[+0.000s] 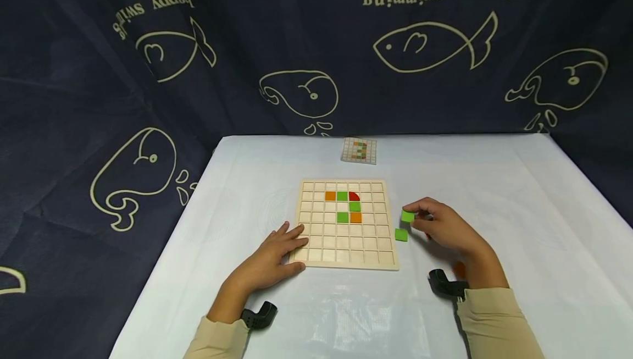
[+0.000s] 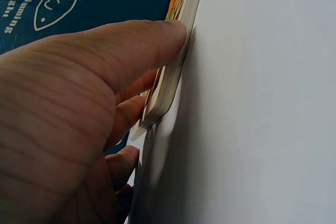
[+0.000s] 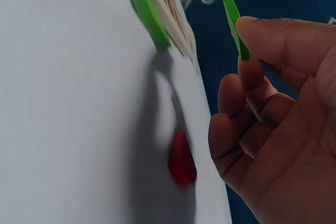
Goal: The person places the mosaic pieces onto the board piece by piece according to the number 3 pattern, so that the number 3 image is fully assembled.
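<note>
Right hand [image 1: 445, 227]: grip pinches a green tile [image 1: 407, 216], lifted above another tile [image 1: 401, 235].
Left hand [image 1: 277, 254]: flat, loose grip, steadying the board [image 1: 346, 260].

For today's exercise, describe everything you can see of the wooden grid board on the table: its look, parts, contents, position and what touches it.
The wooden grid board is a pale, light-wood square tray with rounded corners, divided by thin ribs into rows of small square cells. It lies flat on the white tablecloth, near the table's middle. Six cells in its upper part hold coloured tiles: orange, green and a red quarter-round in one row, green below, then green and orange. The other cells look bare. The left hand rests on its near left corner; a loose green tile lies just beside its right edge.
</note>
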The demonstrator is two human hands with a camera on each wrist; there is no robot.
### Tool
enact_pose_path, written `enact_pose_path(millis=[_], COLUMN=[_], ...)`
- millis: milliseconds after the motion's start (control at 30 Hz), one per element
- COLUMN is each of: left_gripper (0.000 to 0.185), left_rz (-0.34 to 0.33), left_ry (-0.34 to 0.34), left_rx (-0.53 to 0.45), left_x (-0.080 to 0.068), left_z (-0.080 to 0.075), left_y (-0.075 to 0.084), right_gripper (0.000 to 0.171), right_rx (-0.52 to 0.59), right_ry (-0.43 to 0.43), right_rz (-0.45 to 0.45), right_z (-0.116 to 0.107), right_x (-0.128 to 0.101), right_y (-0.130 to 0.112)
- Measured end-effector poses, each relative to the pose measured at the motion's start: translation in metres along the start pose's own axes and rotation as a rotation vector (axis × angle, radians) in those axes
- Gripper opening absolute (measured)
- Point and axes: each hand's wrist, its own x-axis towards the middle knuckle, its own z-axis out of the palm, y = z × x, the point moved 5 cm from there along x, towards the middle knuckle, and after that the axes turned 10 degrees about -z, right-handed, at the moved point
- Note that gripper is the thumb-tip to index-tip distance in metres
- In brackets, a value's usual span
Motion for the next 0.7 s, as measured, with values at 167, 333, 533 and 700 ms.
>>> enact_pose_path(millis=[167,333,533,700], left_gripper=[0.055,0.055,0.055,0.055], left_rz=[-0.002,-0.006,-0.007,-0.008], left_ry=[-0.003,-0.006,-0.003,-0.005], left_rx=[0.004,0.006,0.013,0.011], left_x=[0.0,0.0,0.0,0.0], left_z=[0.001,0.0,0.0,0.0], left_y=[0.0,0.0,0.0,0.0], right_gripper=[0.027,0.027,0.026,0.027], right_rx=[-0.003,0.025,0.047,0.043], right_ry=[-0.013,-0.027,-0.047,-0.072], right_rz=[-0.024,-0.08,-0.119,-0.143], right_z=[0.016,0.03,0.044,0.057], right_x=[0.012,0.023,0.034,0.042], right_y=[-0.008,-0.018,-0.028,-0.035])
